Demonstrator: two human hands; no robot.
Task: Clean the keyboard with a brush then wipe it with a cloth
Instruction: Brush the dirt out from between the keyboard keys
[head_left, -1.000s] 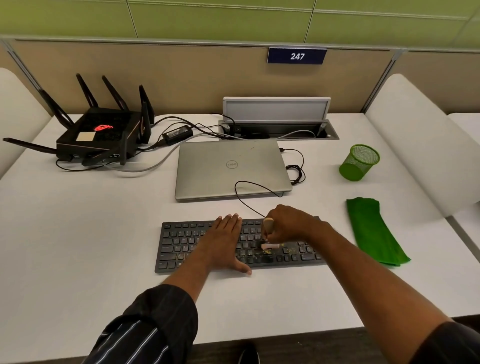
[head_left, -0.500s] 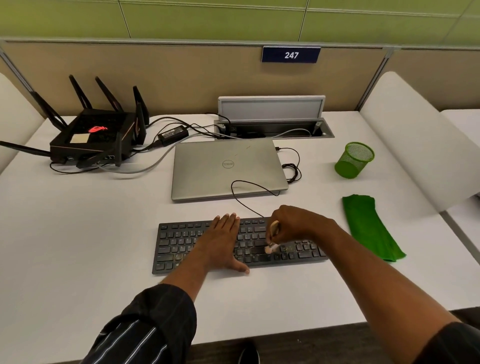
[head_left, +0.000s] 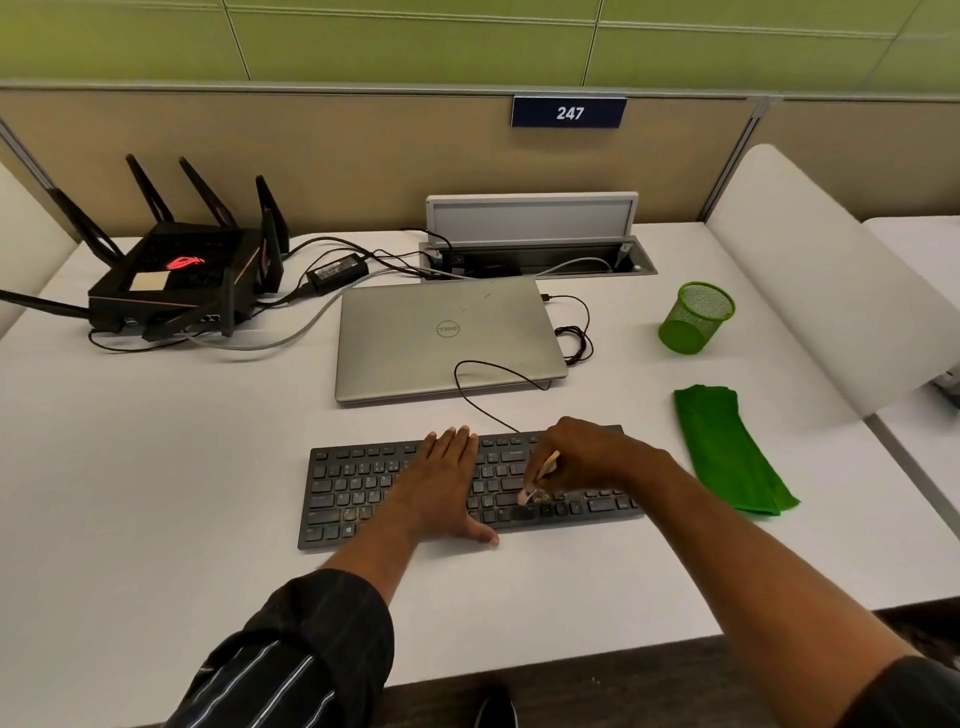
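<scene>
On the white desk (head_left: 156, 493), black keyboard (head_left: 363, 483) under both hands, left hand (head_left: 441, 488) flat, fingers straight, right hand (head_left: 582, 454) pinching brush (head_left: 540, 475), bristles on keys, green cloth (head_left: 727, 452) right of fingers, closed laptop (head_left: 441, 338) beyond.

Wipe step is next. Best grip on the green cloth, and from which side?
Probably pinch the left long edge of the green cloth, from above on the keyboard side: it lies flat as a long folded strip, so only edges offer a hold.

Closed laptop (head_left: 447, 338), black router (head_left: 182, 280), green mesh cup (head_left: 696, 319), likely power adapter (head_left: 337, 270)
</scene>
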